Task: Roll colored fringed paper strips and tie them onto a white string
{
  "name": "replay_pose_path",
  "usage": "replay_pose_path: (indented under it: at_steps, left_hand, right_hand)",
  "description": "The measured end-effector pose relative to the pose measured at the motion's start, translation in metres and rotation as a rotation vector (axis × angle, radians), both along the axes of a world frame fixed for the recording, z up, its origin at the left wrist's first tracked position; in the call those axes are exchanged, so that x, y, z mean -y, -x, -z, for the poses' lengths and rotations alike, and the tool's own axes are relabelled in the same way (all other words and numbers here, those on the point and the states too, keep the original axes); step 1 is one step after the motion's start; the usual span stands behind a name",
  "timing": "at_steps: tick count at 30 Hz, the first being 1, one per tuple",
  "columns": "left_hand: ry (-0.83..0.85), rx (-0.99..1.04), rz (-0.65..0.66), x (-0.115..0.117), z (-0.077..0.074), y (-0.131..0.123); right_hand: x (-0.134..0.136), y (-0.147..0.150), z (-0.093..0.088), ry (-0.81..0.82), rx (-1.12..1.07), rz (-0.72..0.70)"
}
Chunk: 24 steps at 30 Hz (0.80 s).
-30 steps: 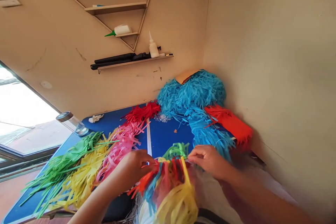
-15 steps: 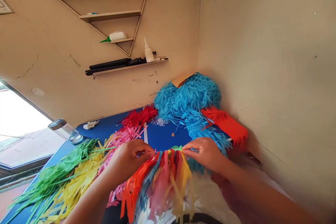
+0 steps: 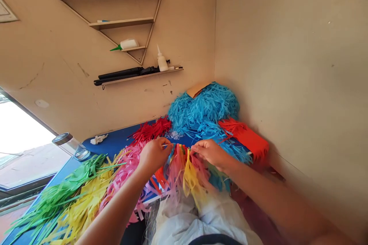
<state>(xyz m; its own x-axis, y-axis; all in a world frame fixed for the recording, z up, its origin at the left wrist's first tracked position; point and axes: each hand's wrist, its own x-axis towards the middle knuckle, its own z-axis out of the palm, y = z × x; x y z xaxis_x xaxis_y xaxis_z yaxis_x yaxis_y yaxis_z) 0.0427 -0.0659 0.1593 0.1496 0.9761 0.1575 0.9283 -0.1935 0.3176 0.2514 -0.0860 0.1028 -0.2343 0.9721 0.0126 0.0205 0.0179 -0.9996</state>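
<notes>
A tassel garland (image 3: 189, 176) of fringed tissue paper in orange, blue, pink and yellow hangs between my hands, above my lap. My left hand (image 3: 155, 155) pinches its top edge at the left end. On the other end, the fingertips of my right hand (image 3: 211, 154) are closed too. The thin string along the top is barely visible. Beside my left forearm lie fringed strips in pink (image 3: 125, 176), yellow (image 3: 89, 197) and green (image 3: 67, 185). Past my hands are dark red fringe (image 3: 152, 129), a big blue fringe heap (image 3: 205, 107) and orange-red fringe (image 3: 248, 139).
The fringes lie on a blue table (image 3: 115, 141) in a wall corner. A clear lidded glass jar (image 3: 73, 146) stands at its left edge, near crumpled white tissue (image 3: 98, 139). White glue bottles, one upright (image 3: 162, 62), sit on wall shelves above.
Both hands have moved up and away from me in view, carrying the garland along. Its strips have swung and shifted, and the yellow one now hangs nearer the middle.
</notes>
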Motion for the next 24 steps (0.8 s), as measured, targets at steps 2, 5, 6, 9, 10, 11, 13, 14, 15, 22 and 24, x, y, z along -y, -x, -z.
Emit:
replay_pose_path:
  at_steps: [2, 5, 6, 9, 10, 11, 13, 14, 15, 22, 24]
  left_hand:
    - [-0.035, -0.007, 0.024, 0.011, 0.008, -0.011]
    - [-0.065, -0.064, 0.069, 0.037, 0.032, -0.031]
    - [-0.071, -0.092, 0.086, 0.046, 0.043, -0.036]
    - [-0.067, -0.175, 0.162, 0.074, 0.073, -0.045]
    - [-0.066, -0.188, 0.192, 0.083, 0.079, -0.043]
    - [-0.093, -0.175, 0.239, 0.09, 0.082, -0.039]
    - [-0.23, -0.066, 0.395, 0.101, 0.077, -0.025]
    - [-0.354, 0.045, 0.503, 0.102, 0.069, -0.016]
    - [-0.419, 0.146, 0.582, 0.101, 0.06, -0.008]
    - [0.115, 0.359, 0.57, 0.07, 0.041, 0.01]
    - [0.174, 0.42, 0.46, 0.07, 0.053, 0.004]
  right_hand:
    - [0.002, 0.015, 0.01, 0.078, -0.103, 0.001]
    - [0.009, 0.035, 0.026, 0.138, -0.302, 0.048]
    - [0.011, 0.04, 0.031, 0.164, -0.376, 0.063]
    - [0.016, 0.046, 0.042, 0.202, -0.498, 0.047]
    - [0.017, 0.045, 0.043, 0.202, -0.506, 0.034]
    - [0.018, 0.042, 0.044, 0.203, -0.515, 0.026]
    - [0.022, 0.033, 0.041, 0.204, -0.465, -0.019]
    - [0.024, 0.029, 0.039, 0.203, -0.404, -0.083]
    - [0.028, 0.025, 0.036, 0.193, -0.332, -0.17]
    - [0.05, 0.013, 0.016, -0.018, -0.118, -0.438]
    - [0.055, 0.012, 0.011, -0.081, -0.074, -0.413]
